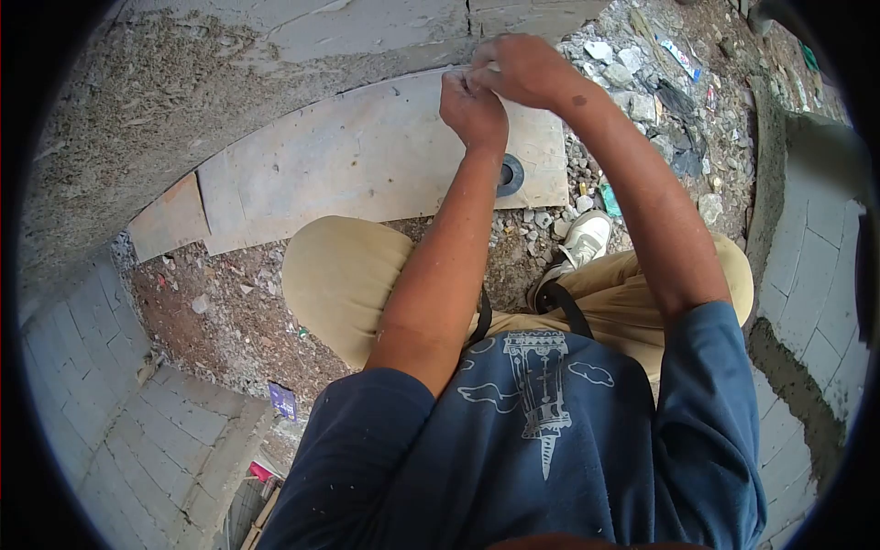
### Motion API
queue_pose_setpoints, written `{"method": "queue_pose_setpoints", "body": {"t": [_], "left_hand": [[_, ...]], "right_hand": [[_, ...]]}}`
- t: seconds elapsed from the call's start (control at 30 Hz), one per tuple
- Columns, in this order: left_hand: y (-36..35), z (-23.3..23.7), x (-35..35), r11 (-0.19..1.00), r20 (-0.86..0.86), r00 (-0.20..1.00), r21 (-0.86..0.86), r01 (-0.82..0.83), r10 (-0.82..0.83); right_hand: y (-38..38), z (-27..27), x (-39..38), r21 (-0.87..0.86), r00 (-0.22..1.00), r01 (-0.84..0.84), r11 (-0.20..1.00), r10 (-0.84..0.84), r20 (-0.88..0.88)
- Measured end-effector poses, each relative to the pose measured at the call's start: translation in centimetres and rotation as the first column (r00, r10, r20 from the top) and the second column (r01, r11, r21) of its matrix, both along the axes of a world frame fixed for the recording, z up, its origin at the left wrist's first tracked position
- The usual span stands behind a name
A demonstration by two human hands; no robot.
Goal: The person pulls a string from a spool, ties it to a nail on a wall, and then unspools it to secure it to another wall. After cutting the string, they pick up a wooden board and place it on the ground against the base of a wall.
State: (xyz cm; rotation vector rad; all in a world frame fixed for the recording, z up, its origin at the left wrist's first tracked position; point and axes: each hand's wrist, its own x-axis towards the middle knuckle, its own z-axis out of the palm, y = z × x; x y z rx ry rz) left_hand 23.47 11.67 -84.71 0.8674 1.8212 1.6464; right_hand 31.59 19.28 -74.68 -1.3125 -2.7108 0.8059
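Note:
My left hand [476, 112] is curled closed just above the far edge of a pale flat board [348, 151], close to the foot of the wall [367, 46]. Bent over it, my right hand [522, 70] has its fingers drawn together at the left hand's thumb and fingertips. The two hands touch or nearly touch. Whatever they pinch, if anything, is too small or hidden to name. On the board, beside my left wrist, lies a dark round ring-like object [513, 175], partly covered by the forearm.
Rubble and stones [632, 82] with litter lie at the right. A green scrap [610, 200] is near my shoe [587, 236]. Grey block walls [816, 266] stand at the right and lower left. A purple packet [282, 401] lies on the ground.

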Motion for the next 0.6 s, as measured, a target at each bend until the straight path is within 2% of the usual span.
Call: {"method": "queue_pose_setpoints", "body": {"t": [0.03, 0.07, 0.13, 0.2, 0.23, 0.27, 0.33, 0.4, 0.47, 0.5, 0.53, 0.6], "left_hand": [[-0.7, 0.3, 0.3, 0.997, -0.126, 0.992, 0.071, 0.027, -0.018], [-1.5, -0.4, 0.3, 0.972, -0.148, 0.978, -0.202, 0.118, -0.149], [-3.4, -8.2, 0.4, 0.945, -0.453, 0.846, -0.283, 0.165, -0.283], [-3.6, -10.2, 0.3, 0.909, -0.549, 0.742, -0.363, 0.204, -0.386], [-3.5, -8.0, 0.2, 0.887, -0.512, 0.747, -0.402, 0.229, -0.425], [-3.5, -5.8, 0.0, 0.861, -0.472, 0.750, -0.440, 0.255, -0.463], [-3.5, 0.0, -0.2, 0.803, -0.383, 0.754, -0.510, 0.309, -0.533], [-3.2, 3.0, -0.7, 0.740, -0.293, 0.753, -0.568, 0.359, -0.590], [-2.7, 2.8, -1.1, 0.753, -0.402, 0.683, -0.563, 0.340, -0.609], [-2.6, 2.8, -1.3, 0.758, -0.452, 0.645, -0.561, 0.332, -0.617], [-1.8, 6.0, -1.8, 0.651, -0.322, 0.701, -0.711, 0.265, -0.636], [-0.8, 9.4, -4.1, 0.708, -0.456, 0.653, -0.684, 0.178, -0.604]], "right_hand": [[-1.1, -0.4, -2.9, -0.021, 0.999, 0.027, 0.999, -0.026, 0.027], [-2.4, -1.0, -4.7, 0.013, 1.000, -0.029, 0.999, 0.029, 0.003], [-3.0, -2.3, -8.7, -0.147, 0.998, -0.015, 0.989, 0.024, 0.059], [-3.0, -2.1, -11.0, -0.206, 0.998, 0.050, 0.977, -0.057, -0.032], [-3.1, -2.5, -11.6, -0.240, 0.993, 0.075, 0.968, -0.095, -0.073], [-2.8, -4.0, -11.6, -0.202, 0.977, 0.102, 0.974, -0.137, -0.165], [-2.1, -2.6, -9.1, -0.242, 0.917, 0.164, 0.956, -0.239, -0.319], [-1.6, -2.7, -6.8, -0.239, 0.846, 0.235, 0.942, -0.320, -0.426], [-1.4, -4.4, -5.0, -0.197, 0.781, 0.328, 0.924, -0.382, -0.494], [-1.4, -5.1, -3.7, -0.238, 0.762, 0.343, 0.909, -0.417, -0.495], [-1.4, -5.7, -2.2, -0.278, 0.742, 0.358, 0.891, -0.452, -0.495], [-1.7, -6.3, -0.4, -0.314, 0.721, 0.390, 0.866, -0.499, -0.480]]}}
